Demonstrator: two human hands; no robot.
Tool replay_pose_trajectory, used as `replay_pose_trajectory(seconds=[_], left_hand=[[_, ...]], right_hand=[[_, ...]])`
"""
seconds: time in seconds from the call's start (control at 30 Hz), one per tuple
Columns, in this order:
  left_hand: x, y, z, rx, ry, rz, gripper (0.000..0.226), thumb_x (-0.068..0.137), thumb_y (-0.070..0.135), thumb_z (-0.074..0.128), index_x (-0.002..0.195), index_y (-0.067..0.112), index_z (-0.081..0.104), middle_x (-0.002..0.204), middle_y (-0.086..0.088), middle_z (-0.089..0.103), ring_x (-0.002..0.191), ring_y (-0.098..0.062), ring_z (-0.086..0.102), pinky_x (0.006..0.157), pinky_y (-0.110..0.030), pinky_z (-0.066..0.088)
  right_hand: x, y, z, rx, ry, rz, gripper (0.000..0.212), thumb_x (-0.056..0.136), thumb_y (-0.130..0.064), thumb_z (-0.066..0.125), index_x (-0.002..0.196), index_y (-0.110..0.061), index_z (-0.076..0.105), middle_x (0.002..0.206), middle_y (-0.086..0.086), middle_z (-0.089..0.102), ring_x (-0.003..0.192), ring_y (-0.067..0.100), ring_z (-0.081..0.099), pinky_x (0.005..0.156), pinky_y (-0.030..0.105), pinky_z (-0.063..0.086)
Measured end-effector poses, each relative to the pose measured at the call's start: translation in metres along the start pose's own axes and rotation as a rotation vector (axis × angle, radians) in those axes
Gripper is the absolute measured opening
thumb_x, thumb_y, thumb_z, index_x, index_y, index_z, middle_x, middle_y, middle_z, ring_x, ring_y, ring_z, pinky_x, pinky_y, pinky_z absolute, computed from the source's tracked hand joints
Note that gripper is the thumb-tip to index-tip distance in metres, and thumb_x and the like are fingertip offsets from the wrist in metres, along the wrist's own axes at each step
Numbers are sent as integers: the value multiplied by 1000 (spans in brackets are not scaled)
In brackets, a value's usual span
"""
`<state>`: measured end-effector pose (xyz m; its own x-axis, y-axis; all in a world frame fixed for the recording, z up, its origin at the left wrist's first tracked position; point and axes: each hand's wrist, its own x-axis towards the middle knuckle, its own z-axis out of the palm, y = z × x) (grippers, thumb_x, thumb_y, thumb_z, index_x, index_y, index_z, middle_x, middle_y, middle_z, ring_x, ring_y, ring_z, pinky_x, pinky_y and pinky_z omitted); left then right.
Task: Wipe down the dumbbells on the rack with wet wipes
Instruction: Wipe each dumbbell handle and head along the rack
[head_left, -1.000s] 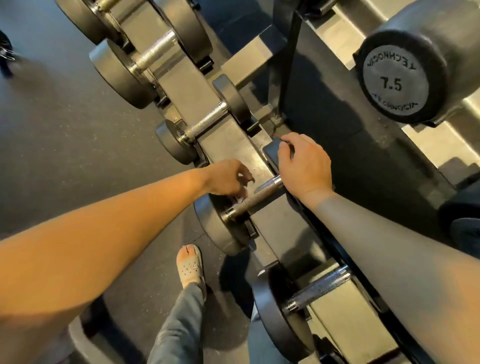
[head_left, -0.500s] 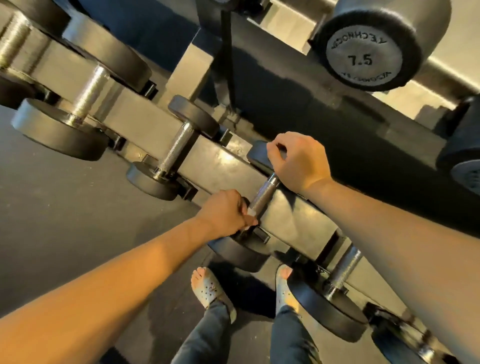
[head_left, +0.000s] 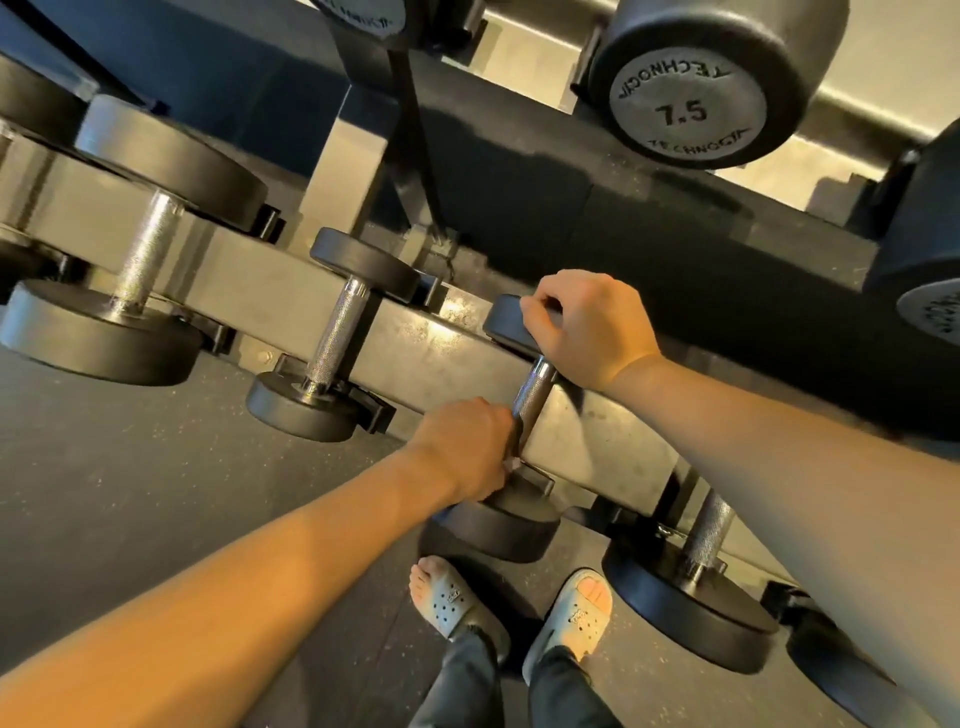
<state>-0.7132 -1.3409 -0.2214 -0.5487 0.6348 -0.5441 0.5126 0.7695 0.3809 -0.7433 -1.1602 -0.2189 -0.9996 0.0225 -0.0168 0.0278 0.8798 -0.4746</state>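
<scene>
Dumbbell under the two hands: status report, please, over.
Left hand grips the near end of the dumbbell handle. Right hand curled over its far head. Dumbbell seated on the rack. Nothing in the way.

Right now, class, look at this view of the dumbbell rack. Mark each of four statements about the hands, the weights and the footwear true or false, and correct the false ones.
1. The right hand grips the lower dumbbell's far head. True.
2. The upper-shelf dumbbell is marked 10. False: its end face reads 7.5.
3. The left hand is curled at the near end of the handle. True.
4. The person wears laced trainers. False: they wear open-toed sandals.
</scene>
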Motion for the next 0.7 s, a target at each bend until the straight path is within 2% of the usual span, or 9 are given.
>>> replay_pose_trajectory(seconds=[0.07,0.13,0.23,0.3,0.43,0.47,0.57,0.6,0.7], left_hand=[[7,3,2,-159,158,134,15,97,31,65,107,19,70,101,0,66,93,-16,63,85,-33,55],[14,1,8,-187,264,268,19,99,27,63,113,20,72,110,0,65,98,-14,60,87,-31,52],[17,-12,20,-11,168,431,14,95,20,65,104,16,76,109,-3,65,99,-20,62,86,-40,56],[13,-18,20,16,62,446,11,95,21,65,96,18,75,104,0,66,95,-17,63,88,-39,55],[1,-37,5,-378,-270,167,14,96,26,69,105,22,78,102,9,74,94,-5,66,92,-28,54],[0,-42,2,-514,-228,132,13,96,28,69,102,20,78,97,7,74,90,-6,68,89,-27,55],[9,-47,8,-837,216,-47,10,99,28,66,95,23,73,91,2,73,85,-14,70,84,-34,57],[14,-43,12,-881,257,-120,10,100,24,63,95,25,72,92,2,73,87,-15,70,86,-34,56],[29,-30,26,-1013,44,-294,26,99,3,53,86,14,73,92,-12,73,87,-26,68,84,-37,57]], right_hand=[[-1,0,1,-6,6,-8,35,100,-42,49,80,-21,68,70,-5,59,64,11,57,59,34,56],[-1,1,0,-5,11,-8,39,99,-45,45,80,-20,68,70,-6,59,64,11,56,59,34,55],[0,0,0,11,17,-3,40,98,-46,44,78,-20,66,68,-6,58,63,11,56,58,34,54],[0,0,0,24,19,-6,39,98,-46,45,76,-20,65,67,-6,57,61,11,55,57,35,53],[-1,1,0,47,23,-18,41,98,-47,44,75,-20,65,65,-5,56,60,12,54,55,37,53],[0,2,-1,42,24,-20,41,97,-47,44,75,-20,64,65,-5,56,60,12,54,55,37,53],[0,1,-1,31,25,-13,42,97,-48,43,76,-19,65,66,-5,56,60,12,54,55,37,53],[0,0,-1,23,20,-4,41,97,-48,44,76,-19,65,67,-5,56,61,11,54,56,37,53],[0,-2,-2,8,-18,27,35,99,-43,49,78,-21,65,70,-5,57,64,12,56,59,35,55]])
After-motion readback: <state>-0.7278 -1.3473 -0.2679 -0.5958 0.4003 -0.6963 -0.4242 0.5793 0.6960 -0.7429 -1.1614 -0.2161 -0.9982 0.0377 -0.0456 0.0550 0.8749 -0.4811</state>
